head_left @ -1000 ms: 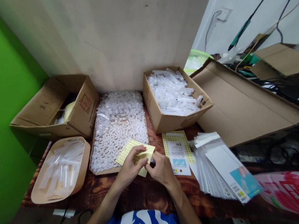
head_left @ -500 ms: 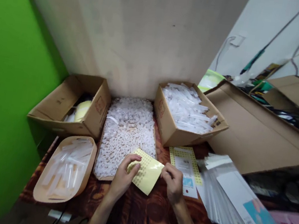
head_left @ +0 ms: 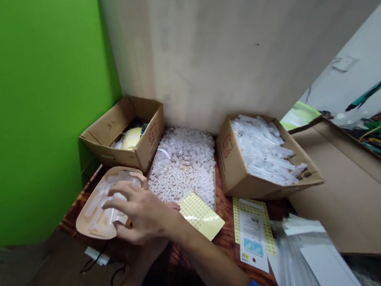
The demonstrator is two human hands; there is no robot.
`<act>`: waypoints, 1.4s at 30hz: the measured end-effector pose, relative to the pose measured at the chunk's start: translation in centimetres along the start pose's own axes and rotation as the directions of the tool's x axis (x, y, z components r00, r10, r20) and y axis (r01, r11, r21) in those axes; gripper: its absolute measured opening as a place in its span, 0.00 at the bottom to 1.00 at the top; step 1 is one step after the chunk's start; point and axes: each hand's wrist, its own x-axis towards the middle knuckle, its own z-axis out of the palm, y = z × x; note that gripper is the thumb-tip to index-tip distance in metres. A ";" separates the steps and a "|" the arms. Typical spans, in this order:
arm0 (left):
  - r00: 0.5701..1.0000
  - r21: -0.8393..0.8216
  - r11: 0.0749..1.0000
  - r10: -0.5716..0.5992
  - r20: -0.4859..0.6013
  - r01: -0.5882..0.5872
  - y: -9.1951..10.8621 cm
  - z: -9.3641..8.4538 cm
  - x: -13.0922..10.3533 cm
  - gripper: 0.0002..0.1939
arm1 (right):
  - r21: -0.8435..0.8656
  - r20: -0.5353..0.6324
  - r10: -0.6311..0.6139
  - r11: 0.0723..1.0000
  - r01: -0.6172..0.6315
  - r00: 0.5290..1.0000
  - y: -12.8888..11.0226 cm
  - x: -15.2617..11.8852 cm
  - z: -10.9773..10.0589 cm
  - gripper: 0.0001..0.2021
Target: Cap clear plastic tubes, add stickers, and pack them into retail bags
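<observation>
My right hand [head_left: 134,206] reaches across to the left, over the oval peach basket [head_left: 84,223]. Its fingers are spread and curved above the clear plastic tubes [head_left: 103,211] lying inside. Whether a fingertip touches a tube I cannot tell. Beneath the right forearm, my left hand [head_left: 173,205] is mostly hidden; only some fingertips show at the edge of a yellow sticker sheet [head_left: 206,217]. It grips that sheet, which carries rows of small dots, at the near end of a tray of small white pieces [head_left: 182,175].
Left of the tray stands a cardboard box [head_left: 156,133] with a yellow roll [head_left: 131,139]. Another box [head_left: 233,168], full of clear tubes, is on the right. A printed card [head_left: 252,241] and fanned plastic sleeves [head_left: 303,270] lie at the right. A green wall [head_left: 33,91] borders the left.
My right hand has left the sticker sheet's corner and crossed over my left arm to the basket. The left hand keeps the sheet. The view has turned left.
</observation>
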 end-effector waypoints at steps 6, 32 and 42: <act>0.963 0.040 0.978 0.194 0.189 -0.205 -2.7 -2.9 -0.5 0.11 | -0.229 -0.439 0.389 0.823 -0.520 0.810 2.8 -6.2 -10.1 0.09; 0.817 0.393 0.799 0.199 0.541 -0.455 0.6 5.0 4.8 0.11 | -0.528 0.003 1.000 0.003 -0.849 0.002 11.0 -18.0 -23.0 0.17; 0.855 0.221 0.885 0.290 0.430 -0.411 0.2 4.4 3.0 0.11 | -0.533 -0.181 0.977 -0.001 -0.846 0.113 11.1 -18.1 -22.6 0.09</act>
